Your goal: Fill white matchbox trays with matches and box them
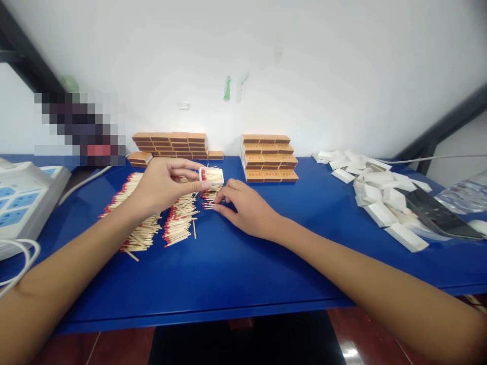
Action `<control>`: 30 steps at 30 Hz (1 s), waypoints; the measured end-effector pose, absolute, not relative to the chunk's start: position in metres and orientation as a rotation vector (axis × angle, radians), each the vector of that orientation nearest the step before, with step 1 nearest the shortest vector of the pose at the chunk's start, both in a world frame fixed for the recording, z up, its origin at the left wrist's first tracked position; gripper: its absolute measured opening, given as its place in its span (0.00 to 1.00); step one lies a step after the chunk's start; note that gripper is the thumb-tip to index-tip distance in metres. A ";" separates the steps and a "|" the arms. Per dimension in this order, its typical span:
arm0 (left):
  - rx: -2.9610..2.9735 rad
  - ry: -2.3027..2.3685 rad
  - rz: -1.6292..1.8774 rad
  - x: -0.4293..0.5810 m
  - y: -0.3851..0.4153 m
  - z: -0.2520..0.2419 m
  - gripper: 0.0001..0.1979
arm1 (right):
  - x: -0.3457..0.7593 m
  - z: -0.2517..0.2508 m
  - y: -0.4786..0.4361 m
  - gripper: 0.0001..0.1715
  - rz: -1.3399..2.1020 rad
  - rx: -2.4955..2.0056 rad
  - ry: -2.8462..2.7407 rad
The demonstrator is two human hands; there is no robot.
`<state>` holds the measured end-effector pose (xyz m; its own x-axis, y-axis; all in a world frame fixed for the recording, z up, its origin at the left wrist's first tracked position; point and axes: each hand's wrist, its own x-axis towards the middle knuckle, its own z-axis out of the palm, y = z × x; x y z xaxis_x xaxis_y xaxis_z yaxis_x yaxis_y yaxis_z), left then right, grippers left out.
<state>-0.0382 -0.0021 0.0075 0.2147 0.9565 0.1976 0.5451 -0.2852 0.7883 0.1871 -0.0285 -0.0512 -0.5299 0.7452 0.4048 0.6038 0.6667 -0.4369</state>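
Observation:
My left hand [167, 185] grips a small white matchbox tray [222, 177] between thumb and fingers, with red-tipped matches lying in it. Just below the tray, my right hand [247, 207] has its thumb and fingers curled together at the end of a small bunch of matches [208, 204] on the table. Its fingertips partly hide the match ends. A larger heap of matches [178, 228] lies left of this bunch, heads mostly to the left. Another long heap [142, 238] spreads beneath my left wrist, which covers part of it.
On the blue table [243, 274], stacked matchboxes [171, 144] stand against the wall, beside a stepped stack [270, 162]. White empty trays [375, 187] are piled at right by a dark phone [441, 213]. A white device with blue panels [23, 203] and cables sits at left.

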 end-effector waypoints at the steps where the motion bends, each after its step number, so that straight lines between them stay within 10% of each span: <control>1: 1.918 1.383 0.930 -0.038 -0.002 0.008 0.26 | 0.187 -0.051 -0.028 0.04 0.332 -1.044 -2.315; 30: 1.872 1.309 0.826 -0.033 -0.007 0.002 0.28 | 0.215 -0.027 -0.028 0.04 0.153 -1.104 -2.130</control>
<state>-0.0328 -0.0074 0.0018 0.2863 0.9520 0.1080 0.5071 -0.2462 0.8260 0.2151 -0.0275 -0.0273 -0.3727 0.7510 0.5451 0.6655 0.6257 -0.4070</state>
